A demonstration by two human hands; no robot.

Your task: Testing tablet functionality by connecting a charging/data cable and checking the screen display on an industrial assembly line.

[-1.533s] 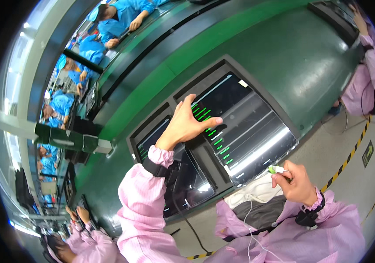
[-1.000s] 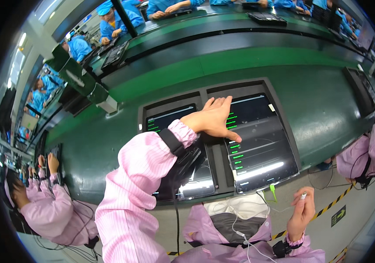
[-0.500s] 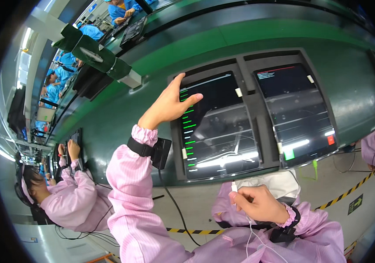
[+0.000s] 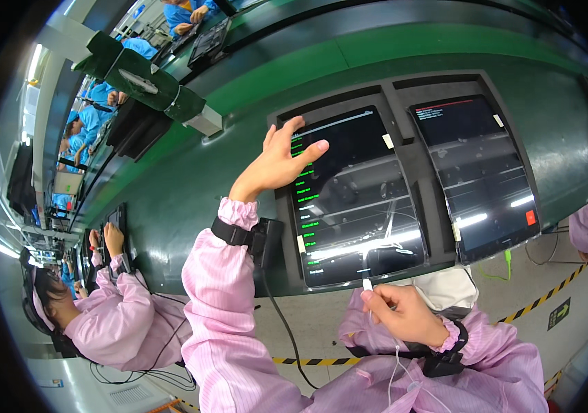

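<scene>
My left hand [image 4: 280, 160], fingers spread, is over the upper left part of a large tablet [image 4: 359, 186]. Its lit black screen shows a column of green and white lines; I cannot tell if a fingertip touches the glass. My right hand [image 4: 407, 310] pinches the white plug [image 4: 367, 283] of a thin cable [image 4: 391, 375] at this tablet's near edge. Whether the plug sits in the port is not clear. A second tablet [image 4: 476, 165] lies to the right, with red and white text at its top and a red block low on its screen. Both rest in a dark grey foam tray [image 4: 414, 162].
The tray lies on a green work table [image 4: 204, 199]. A green-wrapped post [image 4: 149, 86] stands at the far left. Left of me sits a co-worker in pink [image 4: 115, 316]; people in blue [image 4: 187, 14] work beyond. A black cable [image 4: 281, 323] hangs from my left wrist device [image 4: 264, 242].
My right hand has brought the plug up to the left tablet's near edge. The green block on the right tablet's screen is gone. My left hand's fingers have bent slightly.
</scene>
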